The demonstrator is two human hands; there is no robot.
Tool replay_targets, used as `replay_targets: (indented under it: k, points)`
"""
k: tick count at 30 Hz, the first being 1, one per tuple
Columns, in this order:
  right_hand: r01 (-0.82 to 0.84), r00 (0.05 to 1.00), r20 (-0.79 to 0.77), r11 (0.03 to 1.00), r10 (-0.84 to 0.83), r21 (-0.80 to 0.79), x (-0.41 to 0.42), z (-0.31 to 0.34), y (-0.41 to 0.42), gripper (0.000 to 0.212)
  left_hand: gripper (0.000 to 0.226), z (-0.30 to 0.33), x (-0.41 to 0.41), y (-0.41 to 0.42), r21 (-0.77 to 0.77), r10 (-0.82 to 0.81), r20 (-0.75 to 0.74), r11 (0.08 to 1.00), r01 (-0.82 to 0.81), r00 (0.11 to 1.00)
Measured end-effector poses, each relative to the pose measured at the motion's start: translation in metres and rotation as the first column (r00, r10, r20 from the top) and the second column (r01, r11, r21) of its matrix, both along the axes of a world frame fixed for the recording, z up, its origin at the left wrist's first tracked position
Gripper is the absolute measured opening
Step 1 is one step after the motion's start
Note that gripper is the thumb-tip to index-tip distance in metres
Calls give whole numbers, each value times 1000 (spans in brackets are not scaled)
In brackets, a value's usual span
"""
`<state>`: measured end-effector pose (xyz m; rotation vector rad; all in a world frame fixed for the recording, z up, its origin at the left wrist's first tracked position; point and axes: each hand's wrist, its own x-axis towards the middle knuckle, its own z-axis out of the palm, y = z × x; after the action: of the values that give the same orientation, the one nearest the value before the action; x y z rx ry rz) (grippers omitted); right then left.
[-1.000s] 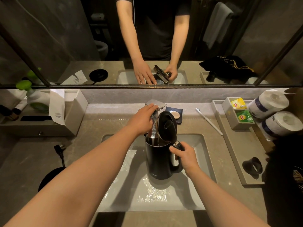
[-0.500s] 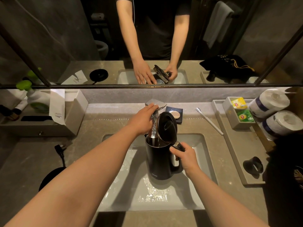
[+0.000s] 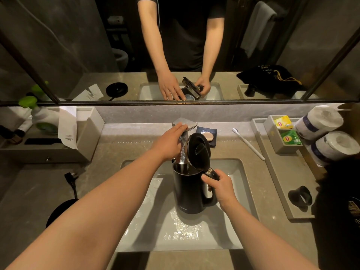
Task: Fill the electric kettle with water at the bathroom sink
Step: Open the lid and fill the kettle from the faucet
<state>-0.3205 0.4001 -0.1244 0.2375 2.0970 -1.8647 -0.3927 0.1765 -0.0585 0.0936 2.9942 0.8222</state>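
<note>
A black electric kettle [image 3: 190,191] stands upright in the white sink basin [image 3: 239,191], its lid [image 3: 198,151] flipped up. My right hand [image 3: 220,185] grips the kettle's handle at the top. My left hand [image 3: 169,141] rests on the chrome faucet [image 3: 183,124], fingers laid over its lever. A stream of water [image 3: 182,152] falls from the spout into the kettle's open mouth. The basin floor below the kettle is wet.
The kettle's black base [image 3: 58,211] with its plug [image 3: 70,177] lies on the counter at left. A soap dish [image 3: 207,136] and a toothbrush [image 3: 248,143] sit behind the sink. At right are a tray [image 3: 280,184] with tea bags [image 3: 282,122] and paper rolls [image 3: 319,119].
</note>
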Motion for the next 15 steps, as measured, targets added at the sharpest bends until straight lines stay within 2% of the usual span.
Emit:
replay_targets:
  k: [15]
  points:
    - [0,1000,4,1000,0,-7,1,-6,-1,15,69,1,0,1,-26,-1,-10,1000,0,1000]
